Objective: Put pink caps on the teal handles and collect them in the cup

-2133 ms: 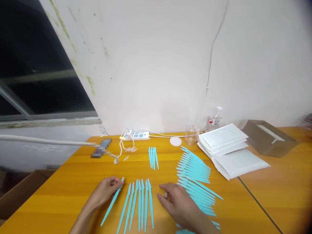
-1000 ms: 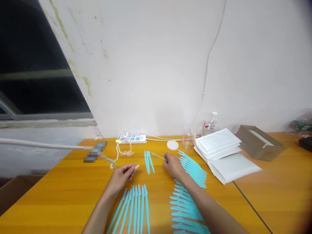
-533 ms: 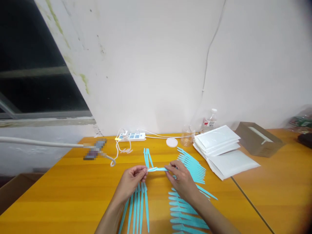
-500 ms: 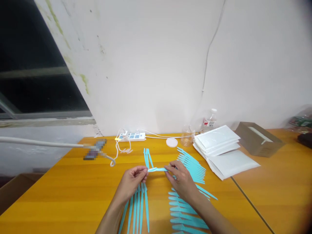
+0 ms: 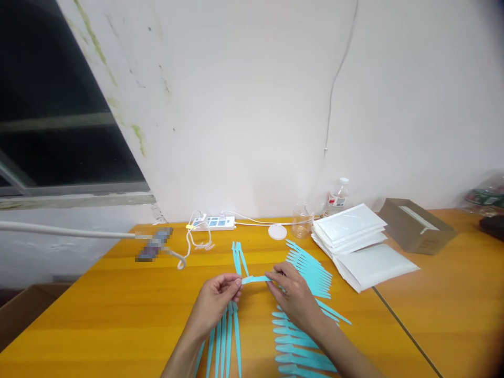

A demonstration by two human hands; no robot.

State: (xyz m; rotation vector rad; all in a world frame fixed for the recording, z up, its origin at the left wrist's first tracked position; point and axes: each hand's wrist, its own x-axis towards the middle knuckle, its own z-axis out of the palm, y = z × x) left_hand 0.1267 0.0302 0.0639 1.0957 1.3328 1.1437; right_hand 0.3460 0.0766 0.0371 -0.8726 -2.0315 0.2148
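My left hand [image 5: 220, 296] pinches one end of a slim light-blue eyebrow razor [image 5: 258, 279], its fingers closed round the tip. The other end is between the thumb and fingers of my right hand [image 5: 291, 291]. The razor lies about level above the table, and both its ends are hidden by my fingers. Below my left hand lie several like razors [image 5: 223, 341] side by side, lengthwise. Two more razors [image 5: 240, 257] lie beyond it. Under and beside my right forearm is a row of razors [image 5: 293, 341], with a fanned group of razors [image 5: 311, 270] farther back.
White padded envelopes [image 5: 350, 226] are stacked at the right, near an open cardboard box [image 5: 417, 226]. Along the wall are a power strip [image 5: 216, 223], a round lid [image 5: 277, 232], a clear jar [image 5: 302, 223] and a bottle [image 5: 336, 199]. A blurred-out phone [image 5: 154, 244] lies left.
The razor between my hands has turned a little, so its pale white edge no longer shows. Both hands have shifted very slightly down and right; the things on the table stay put.
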